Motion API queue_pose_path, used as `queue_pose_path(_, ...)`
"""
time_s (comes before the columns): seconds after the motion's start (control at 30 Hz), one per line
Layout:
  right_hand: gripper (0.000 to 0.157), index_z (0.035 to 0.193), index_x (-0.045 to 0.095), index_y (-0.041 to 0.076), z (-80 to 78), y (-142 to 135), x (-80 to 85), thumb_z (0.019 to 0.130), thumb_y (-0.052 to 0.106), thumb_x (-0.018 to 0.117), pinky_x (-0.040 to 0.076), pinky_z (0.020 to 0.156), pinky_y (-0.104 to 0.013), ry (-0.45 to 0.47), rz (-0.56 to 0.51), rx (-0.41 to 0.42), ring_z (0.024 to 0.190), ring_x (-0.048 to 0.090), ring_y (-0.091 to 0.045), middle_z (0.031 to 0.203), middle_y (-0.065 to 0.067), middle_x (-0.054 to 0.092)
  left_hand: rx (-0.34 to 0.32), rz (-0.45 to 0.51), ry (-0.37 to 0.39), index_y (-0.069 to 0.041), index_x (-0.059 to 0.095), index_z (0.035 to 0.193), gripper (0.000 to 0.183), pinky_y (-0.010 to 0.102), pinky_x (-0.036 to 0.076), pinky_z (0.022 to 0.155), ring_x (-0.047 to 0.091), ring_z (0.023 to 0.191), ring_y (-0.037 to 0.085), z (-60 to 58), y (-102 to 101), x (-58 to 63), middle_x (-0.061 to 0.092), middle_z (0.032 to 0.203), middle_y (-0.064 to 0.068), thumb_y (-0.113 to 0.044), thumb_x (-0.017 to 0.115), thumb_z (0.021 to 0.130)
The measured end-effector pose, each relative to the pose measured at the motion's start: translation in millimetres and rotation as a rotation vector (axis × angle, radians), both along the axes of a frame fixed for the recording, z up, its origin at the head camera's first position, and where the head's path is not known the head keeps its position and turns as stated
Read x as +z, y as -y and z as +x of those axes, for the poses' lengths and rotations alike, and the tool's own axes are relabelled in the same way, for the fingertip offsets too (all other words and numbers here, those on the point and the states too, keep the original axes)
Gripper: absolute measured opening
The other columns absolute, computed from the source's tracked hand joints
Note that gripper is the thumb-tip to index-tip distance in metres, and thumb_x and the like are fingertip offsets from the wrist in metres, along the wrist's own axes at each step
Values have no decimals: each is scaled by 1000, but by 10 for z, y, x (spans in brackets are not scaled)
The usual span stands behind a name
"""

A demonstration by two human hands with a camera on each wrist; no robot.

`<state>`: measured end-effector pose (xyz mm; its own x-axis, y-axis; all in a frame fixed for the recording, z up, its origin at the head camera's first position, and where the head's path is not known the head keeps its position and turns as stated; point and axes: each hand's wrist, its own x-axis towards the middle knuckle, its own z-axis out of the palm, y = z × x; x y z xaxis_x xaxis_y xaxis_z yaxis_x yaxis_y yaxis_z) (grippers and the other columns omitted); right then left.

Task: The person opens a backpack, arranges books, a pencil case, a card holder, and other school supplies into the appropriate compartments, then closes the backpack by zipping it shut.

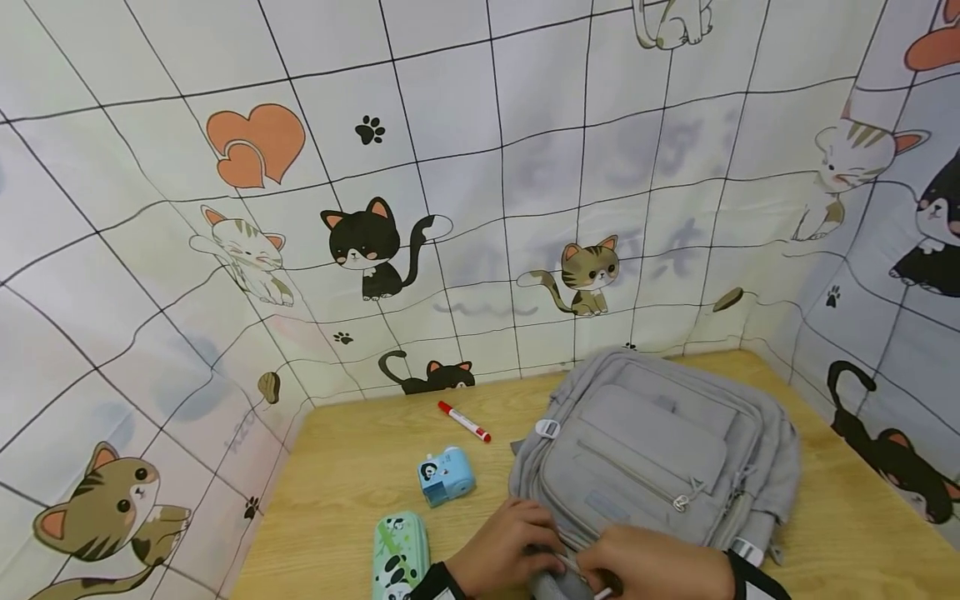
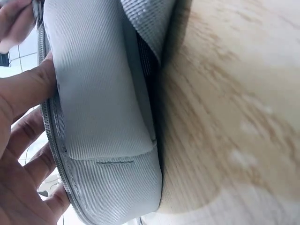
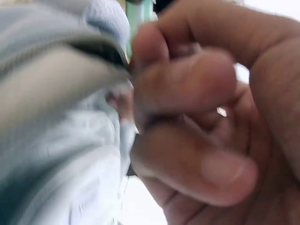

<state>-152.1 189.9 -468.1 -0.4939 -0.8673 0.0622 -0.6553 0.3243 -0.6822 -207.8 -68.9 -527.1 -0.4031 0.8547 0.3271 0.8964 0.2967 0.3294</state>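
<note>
I have the grey backpack (image 1: 656, 429) lying front pocket up on the table (image 1: 337, 467), with its far side close to the table's far edge and its near end between my two hands. My left grip (image 1: 513, 546) is clamped on that near end: by the left wrist view, my thumb reaches over the zip edge (image 2: 52, 140) while the other fingers spread along its outer side. I judge this braces the soft cloth, so it does not give when the other hand pulls. My right grip (image 1: 637, 562) is pinched together at the end of a zip line; the pull itself is hidden inside my curled fingers, and the right wrist view is blurred there.

The green pencil case (image 1: 400, 550) lies just left of my left wrist, towards the table's left edge. Beyond it are the blue sharpener-like box (image 1: 447, 477) and the red marker (image 1: 465, 422), the marker nearest the far edge, so none sits under the bag. Wood shows between these and the left edge, and more runs from the bag's right side to the right edge. At the back, the cat-print cloth (image 1: 487, 183) leaves little room; the table's near edge is out of view.
</note>
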Motion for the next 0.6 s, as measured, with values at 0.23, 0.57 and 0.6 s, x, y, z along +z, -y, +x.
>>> queue_pose_path(0.23, 33, 73, 53, 9, -42, -339, 46, 95, 12, 77, 30, 54, -8, 10, -21, 97, 62, 21, 11, 62, 7, 31, 38, -3, 34, -27, 83, 100, 11, 16, 43, 99, 62, 101, -3, -7, 42, 34, 70, 101, -16, -36, 77, 97)
queue_pose_path(0.57, 36, 75, 45, 1, -85, -808, -33, 96, 2, 75, 33, 47, -11, 393, -145, 140, 57, 31, 11, 61, -8, 34, 69, 22, 81, -27, 82, 98, 11, 18, 43, 99, 61, 102, -3, -23, 129, 54, 69, 102, -17, -36, 76, 98)
queue_pose_path(0.6, 34, 76, 45, -1, -82, -855, -35, 96, -1, 74, 33, 44, -12, 456, -158, 130, 54, 33, 10, 60, -11, 34, 69, 21, 88, -27, 82, 98, 11, 18, 43, 99, 60, 102, -4, -27, 135, 53, 69, 102, -17, -37, 76, 99)
